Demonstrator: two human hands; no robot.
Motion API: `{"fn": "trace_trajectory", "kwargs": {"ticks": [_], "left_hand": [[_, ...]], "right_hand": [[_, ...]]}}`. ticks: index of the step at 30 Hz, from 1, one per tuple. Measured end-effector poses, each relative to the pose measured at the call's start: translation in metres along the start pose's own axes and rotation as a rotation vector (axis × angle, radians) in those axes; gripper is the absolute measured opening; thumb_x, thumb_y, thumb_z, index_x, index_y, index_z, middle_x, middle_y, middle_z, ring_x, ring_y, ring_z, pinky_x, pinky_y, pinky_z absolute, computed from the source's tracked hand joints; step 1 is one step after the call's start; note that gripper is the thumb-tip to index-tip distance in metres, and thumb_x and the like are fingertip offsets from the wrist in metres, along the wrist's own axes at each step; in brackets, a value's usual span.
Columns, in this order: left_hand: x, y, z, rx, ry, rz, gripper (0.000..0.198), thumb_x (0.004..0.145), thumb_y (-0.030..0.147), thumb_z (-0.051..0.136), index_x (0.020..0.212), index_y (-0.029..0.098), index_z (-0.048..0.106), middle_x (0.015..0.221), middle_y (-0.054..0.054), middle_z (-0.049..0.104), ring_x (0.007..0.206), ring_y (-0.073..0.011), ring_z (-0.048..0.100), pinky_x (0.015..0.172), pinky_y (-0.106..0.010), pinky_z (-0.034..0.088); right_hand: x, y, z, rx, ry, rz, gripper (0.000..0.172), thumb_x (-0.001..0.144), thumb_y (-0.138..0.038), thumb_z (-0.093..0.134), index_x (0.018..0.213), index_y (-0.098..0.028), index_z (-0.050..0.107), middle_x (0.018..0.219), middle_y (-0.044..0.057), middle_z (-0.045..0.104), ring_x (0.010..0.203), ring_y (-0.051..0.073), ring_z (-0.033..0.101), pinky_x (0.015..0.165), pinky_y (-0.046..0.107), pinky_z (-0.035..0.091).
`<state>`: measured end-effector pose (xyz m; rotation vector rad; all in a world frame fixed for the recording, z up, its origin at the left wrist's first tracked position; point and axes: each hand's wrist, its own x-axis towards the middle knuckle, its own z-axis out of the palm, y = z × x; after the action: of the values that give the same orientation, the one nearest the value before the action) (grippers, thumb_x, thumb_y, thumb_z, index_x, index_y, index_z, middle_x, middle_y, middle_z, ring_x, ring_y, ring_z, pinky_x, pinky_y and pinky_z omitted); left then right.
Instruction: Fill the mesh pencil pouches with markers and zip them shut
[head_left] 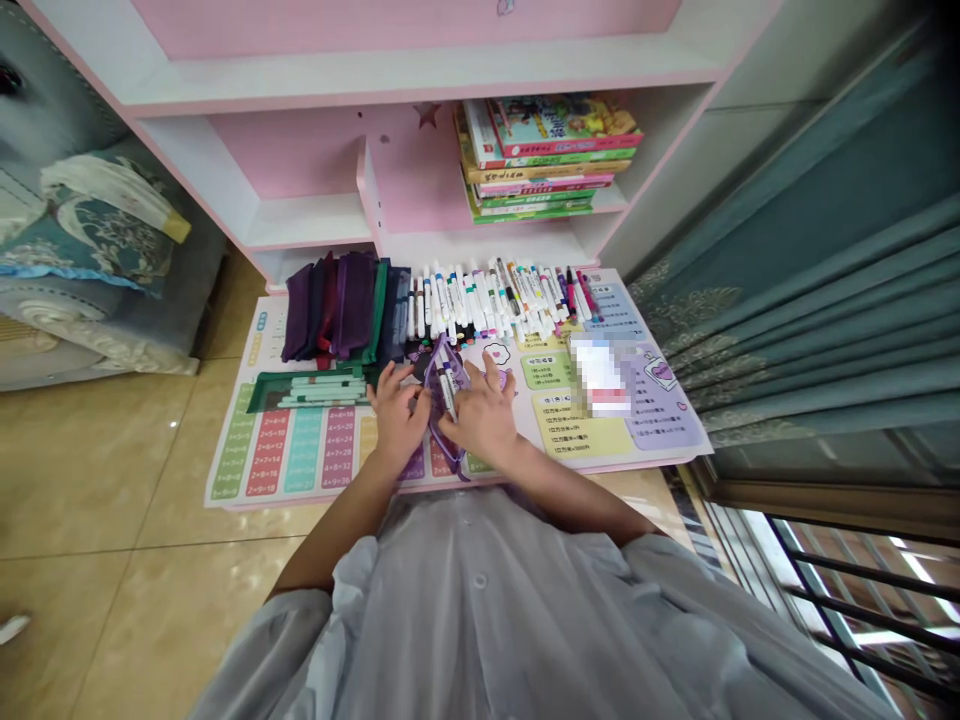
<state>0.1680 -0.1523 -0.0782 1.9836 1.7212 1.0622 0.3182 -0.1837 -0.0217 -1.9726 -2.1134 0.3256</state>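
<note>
A purple zip pencil pouch (454, 450) lies open-mouthed near the table's front edge, between my hands. White markers (447, 388) show in its opening. My left hand (399, 418) is at the pouch's left side, thumb and fingers closed on its edge. Over the right side lies my right hand (484, 415), with thumb and forefinger at the lower end of a marker in the opening and the other fingers bent apart. Left of my left hand, a green mesh pouch (262, 393) contains several pale green markers (326, 390). Loose markers (487, 300) lie in a wide row behind.
Purple, red, green and navy pouches (352, 305) are stacked at the back left of the printed table (517, 455). A blurred white card (602, 375) lies at right. Books (551, 165) fill part of the shelf behind. A curtain (780, 270) hangs at right.
</note>
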Motion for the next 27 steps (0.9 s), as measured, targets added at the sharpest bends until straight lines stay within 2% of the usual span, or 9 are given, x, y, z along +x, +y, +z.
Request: {"fn": "trace_trajectory", "kwargs": {"ticks": [6,10,12,16,18,23,27], "left_hand": [[-0.001,0.0,0.0,0.0,-0.013,-0.002,0.017,0.088,0.027,0.062,0.074,0.023,0.069,0.126,-0.006,0.071,0.14,-0.0329,0.049,0.12,-0.07,0.023],[-0.001,0.001,-0.001,0.001,-0.016,-0.001,0.017,0.089,0.028,0.062,0.074,0.024,0.069,0.127,-0.006,0.071,0.14,-0.0329,0.048,0.119,-0.07,0.024],[-0.001,0.001,-0.001,-0.001,-0.017,0.001,0.018,0.089,0.028,0.062,0.074,0.024,0.069,0.127,-0.006,0.071,0.14,-0.033,0.048,0.12,-0.069,0.024],[-0.001,0.001,-0.002,-0.01,-0.027,-0.007,0.018,0.089,0.03,0.062,0.073,0.023,0.069,0.126,-0.007,0.071,0.141,-0.0334,0.047,0.12,-0.069,0.024],[-0.001,0.0,-0.001,-0.015,-0.03,-0.016,0.018,0.089,0.031,0.062,0.074,0.024,0.069,0.126,-0.007,0.071,0.141,-0.0339,0.046,0.12,-0.07,0.023],[-0.001,-0.001,-0.001,-0.027,-0.028,-0.022,0.018,0.089,0.031,0.061,0.074,0.024,0.069,0.126,-0.007,0.07,0.141,-0.0338,0.047,0.121,-0.071,0.02],[-0.001,-0.001,-0.002,-0.024,-0.025,-0.023,0.018,0.088,0.03,0.06,0.073,0.024,0.069,0.125,-0.007,0.071,0.14,-0.0339,0.048,0.119,-0.072,0.023]], "right_hand": [[0.003,-0.001,0.001,-0.039,-0.062,-0.001,0.028,0.081,-0.032,0.066,0.098,-0.015,0.08,0.159,0.018,0.045,0.154,0.045,0.021,0.117,0.074,0.022],[0.005,0.004,-0.002,-0.001,-0.052,-0.017,0.021,0.081,-0.034,0.069,0.088,-0.017,0.08,0.156,0.017,0.049,0.153,0.045,0.024,0.116,0.075,0.023],[0.012,0.009,-0.006,0.05,-0.007,-0.01,0.02,0.083,-0.035,0.068,0.082,-0.018,0.078,0.154,0.015,0.052,0.152,0.044,0.028,0.115,0.074,0.027],[0.046,0.032,-0.016,0.098,0.232,0.058,0.023,0.088,-0.032,0.06,0.08,-0.019,0.076,0.149,0.013,0.056,0.151,0.04,0.031,0.117,0.07,0.029],[0.07,0.046,-0.019,0.082,0.308,0.12,0.02,0.086,-0.029,0.06,0.08,-0.019,0.076,0.147,0.013,0.057,0.151,0.042,0.03,0.115,0.071,0.029],[0.126,0.075,-0.017,-0.007,0.252,0.258,0.02,0.085,-0.028,0.062,0.091,-0.017,0.077,0.152,0.015,0.051,0.152,0.043,0.026,0.115,0.07,0.029],[0.151,0.084,-0.012,-0.106,0.176,0.308,0.028,0.088,-0.032,0.059,0.101,-0.014,0.075,0.157,0.017,0.044,0.153,0.044,0.022,0.116,0.069,0.026]]}}
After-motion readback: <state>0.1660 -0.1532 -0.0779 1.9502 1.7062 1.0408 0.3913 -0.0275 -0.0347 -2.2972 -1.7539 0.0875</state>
